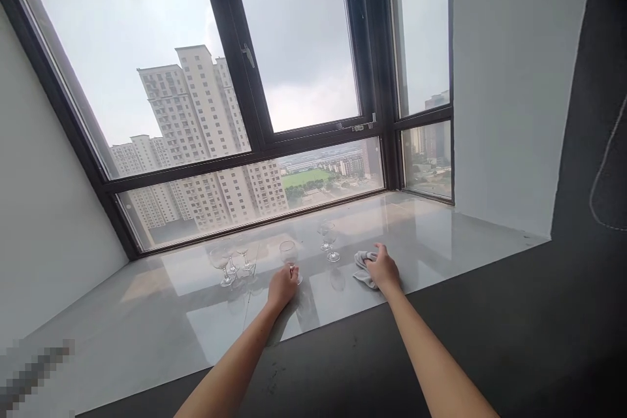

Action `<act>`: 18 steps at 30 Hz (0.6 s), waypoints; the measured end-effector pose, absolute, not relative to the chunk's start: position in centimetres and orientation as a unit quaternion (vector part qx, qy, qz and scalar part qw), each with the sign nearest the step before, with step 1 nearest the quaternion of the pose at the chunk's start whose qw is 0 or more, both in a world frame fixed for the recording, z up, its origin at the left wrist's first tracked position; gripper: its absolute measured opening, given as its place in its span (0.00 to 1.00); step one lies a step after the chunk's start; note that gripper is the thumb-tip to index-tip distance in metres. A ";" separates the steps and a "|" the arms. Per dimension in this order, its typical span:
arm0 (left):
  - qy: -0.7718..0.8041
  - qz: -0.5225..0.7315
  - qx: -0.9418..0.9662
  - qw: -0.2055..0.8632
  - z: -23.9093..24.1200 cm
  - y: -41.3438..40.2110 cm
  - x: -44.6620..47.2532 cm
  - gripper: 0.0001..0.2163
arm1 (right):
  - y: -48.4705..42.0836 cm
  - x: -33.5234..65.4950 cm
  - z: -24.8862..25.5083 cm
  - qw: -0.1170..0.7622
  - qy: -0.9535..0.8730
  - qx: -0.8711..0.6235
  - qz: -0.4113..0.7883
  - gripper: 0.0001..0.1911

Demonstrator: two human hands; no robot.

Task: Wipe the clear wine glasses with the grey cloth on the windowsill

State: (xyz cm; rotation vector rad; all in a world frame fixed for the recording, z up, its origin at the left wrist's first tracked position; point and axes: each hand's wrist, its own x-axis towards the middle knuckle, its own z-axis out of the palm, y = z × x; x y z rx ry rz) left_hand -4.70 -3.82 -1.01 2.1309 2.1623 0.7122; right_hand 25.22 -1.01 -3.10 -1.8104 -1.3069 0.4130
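Note:
Several clear stemmed glasses stand on a glossy grey window sill (431, 235). My left hand (282, 288) is closed round the stem of the middle wine glass (289, 253), which stands upright. My right hand (383, 269) rests on a small grey cloth (363, 269) lying on the sill, fingers curled over it. Two more glasses (329, 239) stand close together just left of the cloth and behind it. Another group of glasses (230, 261) stands further left.
A large black-framed window (264, 137) runs behind the sill, with a handle (249, 55) on the middle pane. White walls close both ends. A dark floor (490, 313) lies below the sill's front edge.

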 end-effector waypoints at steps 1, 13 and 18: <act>0.692 0.228 0.685 0.012 -1.1 -3.7 -4.7 0.16 | -1.0 25.2 -3.1 0.422 -0.522 -0.723 0.164 0.28; 0.688 0.227 0.690 -0.004 -1.4 -3.4 -4.8 0.16 | -1.1 25.2 -2.8 0.421 -0.522 -0.721 0.174 0.29; 0.692 0.229 0.685 -0.003 -1.2 -3.7 -4.6 0.17 | -1.4 25.2 -2.6 0.418 -0.525 -0.719 0.179 0.28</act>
